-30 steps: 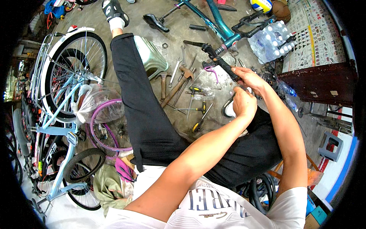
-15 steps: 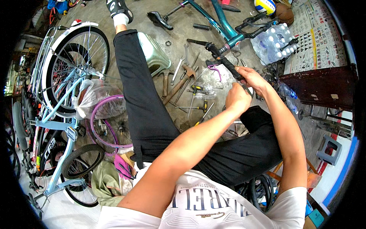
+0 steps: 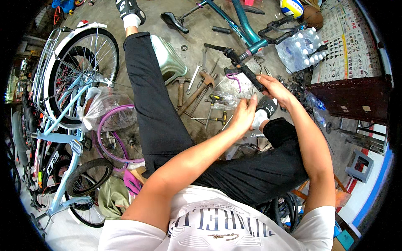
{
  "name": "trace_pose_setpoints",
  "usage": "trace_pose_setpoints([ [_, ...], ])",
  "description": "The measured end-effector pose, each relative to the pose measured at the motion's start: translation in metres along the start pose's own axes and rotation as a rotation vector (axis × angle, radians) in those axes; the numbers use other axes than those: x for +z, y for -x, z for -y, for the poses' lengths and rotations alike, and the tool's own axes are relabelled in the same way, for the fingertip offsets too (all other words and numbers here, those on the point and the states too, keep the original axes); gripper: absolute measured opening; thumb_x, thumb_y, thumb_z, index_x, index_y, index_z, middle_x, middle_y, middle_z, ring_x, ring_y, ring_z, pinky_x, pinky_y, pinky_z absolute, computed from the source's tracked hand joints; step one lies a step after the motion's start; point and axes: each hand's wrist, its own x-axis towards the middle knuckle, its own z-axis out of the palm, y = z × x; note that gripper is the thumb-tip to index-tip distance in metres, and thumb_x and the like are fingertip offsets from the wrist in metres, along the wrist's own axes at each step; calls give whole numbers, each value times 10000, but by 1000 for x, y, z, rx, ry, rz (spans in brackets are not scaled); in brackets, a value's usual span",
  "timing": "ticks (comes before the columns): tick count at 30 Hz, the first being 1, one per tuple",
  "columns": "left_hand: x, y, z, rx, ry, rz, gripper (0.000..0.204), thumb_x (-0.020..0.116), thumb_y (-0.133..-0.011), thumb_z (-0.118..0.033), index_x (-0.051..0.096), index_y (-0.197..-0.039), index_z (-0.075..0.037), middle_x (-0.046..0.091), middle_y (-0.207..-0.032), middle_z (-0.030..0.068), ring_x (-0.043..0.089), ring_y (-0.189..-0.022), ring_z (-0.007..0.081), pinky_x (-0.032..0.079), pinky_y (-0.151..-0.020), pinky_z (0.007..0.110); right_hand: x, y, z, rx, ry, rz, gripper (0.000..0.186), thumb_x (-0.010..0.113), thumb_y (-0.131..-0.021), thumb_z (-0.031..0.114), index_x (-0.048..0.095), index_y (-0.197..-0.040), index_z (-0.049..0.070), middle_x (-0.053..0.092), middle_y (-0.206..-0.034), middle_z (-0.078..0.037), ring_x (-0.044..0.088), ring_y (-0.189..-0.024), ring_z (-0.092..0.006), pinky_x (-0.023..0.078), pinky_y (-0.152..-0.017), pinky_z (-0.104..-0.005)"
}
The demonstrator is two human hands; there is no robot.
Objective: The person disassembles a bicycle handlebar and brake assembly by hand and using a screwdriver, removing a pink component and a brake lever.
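My right hand (image 3: pixel 273 88) is closed round the lower end of a black handlebar grip (image 3: pixel 252 78), on the bar joined to the teal bicycle frame (image 3: pixel 249 37). Just below and left of it, my left hand (image 3: pixel 245 113) is away from the bar, its fingers stretched out. A purple lever (image 3: pixel 235 77) hangs beside the bar. Below lie plastic wrapping (image 3: pixel 222 99) and a yellow-black T-handled tool (image 3: pixel 215 98). Hammers (image 3: pixel 197 92) and wrenches (image 3: pixel 192 77) lie on the floor to the left. My shoe (image 3: pixel 267 104) is under my hands.
A light-blue bicycle (image 3: pixel 77 104) and purple rims (image 3: pixel 111 148) are at the left, near a pale plastic stool (image 3: pixel 171 58). A bottle pack (image 3: pixel 297 48), balls (image 3: pixel 291 7) and a dark wooden board (image 3: pixel 347 96) are at the right. A grey plastic block (image 3: pixel 360 165) lies lower right.
My left hand has moved from the grip down and to the left, its fingers straightening. My right hand stays on the grip, shifted slightly. More of my shoe shows.
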Motion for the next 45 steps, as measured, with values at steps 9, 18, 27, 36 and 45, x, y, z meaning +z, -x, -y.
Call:
trace_pose_setpoints([
  [9,55,13,-37,-94,340,-317,410,401,-1059,-335,567,-848,-26,525,-641,53,494,-514,180,341,-421,356,16,-15,-8,-16,-27,-87,466,458,-1030,512,646,-994,87,522,-764,33,445,-647,-102,349,-580,-276],
  [18,73,-29,-15,-9,228,-453,431,404,-1018,-307,630,-949,53,649,-786,207,626,-594,319,486,-552,448,13,-25,-18,-48,-31,-60,505,485,-1050,444,648,-1176,-17,654,-985,-68,566,-879,-151,469,-824,-328],
  [27,70,-12,-52,-169,-82,-455,501,366,-1011,-347,662,-1075,51,678,-1111,314,635,-1069,501,485,-938,543,20,-12,-8,-66,-115,-78,509,497,-1048,452,651,-1093,-31,660,-984,-86,572,-835,-158,486,-770,-343],
  [36,59,-19,-42,-72,-179,-439,492,394,-1003,-353,681,-1021,46,684,-1052,323,643,-1040,499,485,-936,548,6,-31,-29,-59,-68,-21,539,475,-1040,479,661,-1066,-26,665,-947,-91,576,-830,-157,478,-762,-340],
  [45,-63,-56,-7,396,-773,20,485,466,-1007,-418,680,-958,14,687,-930,279,664,-926,464,504,-813,548,10,-19,-10,-3,121,-44,573,460,-1014,591,655,-983,53,532,-736,-8,432,-607,-119,337,-533,-291],
])
